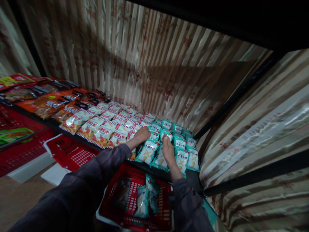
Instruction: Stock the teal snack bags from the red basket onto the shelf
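Rows of teal snack bags lie at the right end of a dark shelf. My left hand is closed at the left edge of these rows, its fingertips on the edge of a teal bag. Just to the right, my right hand is closed with its fingers at another teal bag in the row behind the front one. That hand partly covers a front bag. Below the shelf, a red basket holds teal bags and a dark, unclear packet.
White snack bags with striped edges adjoin the teal ones on the left, followed by orange bags. Another red basket stands under the shelf. Black frame bars and striped sheeting close off the back and right.
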Tool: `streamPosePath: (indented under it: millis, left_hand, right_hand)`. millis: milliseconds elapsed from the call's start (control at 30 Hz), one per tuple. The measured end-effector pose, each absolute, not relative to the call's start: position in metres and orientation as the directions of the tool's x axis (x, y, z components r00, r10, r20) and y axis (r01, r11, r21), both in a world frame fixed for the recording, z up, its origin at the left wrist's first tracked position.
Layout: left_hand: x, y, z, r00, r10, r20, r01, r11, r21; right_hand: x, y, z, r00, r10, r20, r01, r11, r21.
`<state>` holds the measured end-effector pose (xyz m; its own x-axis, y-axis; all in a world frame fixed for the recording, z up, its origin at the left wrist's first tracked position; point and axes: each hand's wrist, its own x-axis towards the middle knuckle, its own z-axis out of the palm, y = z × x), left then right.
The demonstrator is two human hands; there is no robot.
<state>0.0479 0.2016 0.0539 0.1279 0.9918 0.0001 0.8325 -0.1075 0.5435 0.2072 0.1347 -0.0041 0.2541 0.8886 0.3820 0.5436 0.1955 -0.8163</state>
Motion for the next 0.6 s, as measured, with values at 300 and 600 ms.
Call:
streamPosePath:
  millis: [300, 600]
  left_hand:
    - [0.052, 0.201, 0.065, 0.143, 0.987, -0.067, 0.847, -0.087, 0.524]
    - [0.058, 0.225, 0.061, 0.230, 0.972, 0.047, 0.879, -0.228, 0.418]
  right_hand:
    - [0.212, 0.162, -0.001, 0.228, 0.939, 0.258, 0.490, 0.118, -0.863]
    - [0.220, 0.169, -0.003, 0.205, 0.934, 0.294, 0.600, 0.117, -0.792]
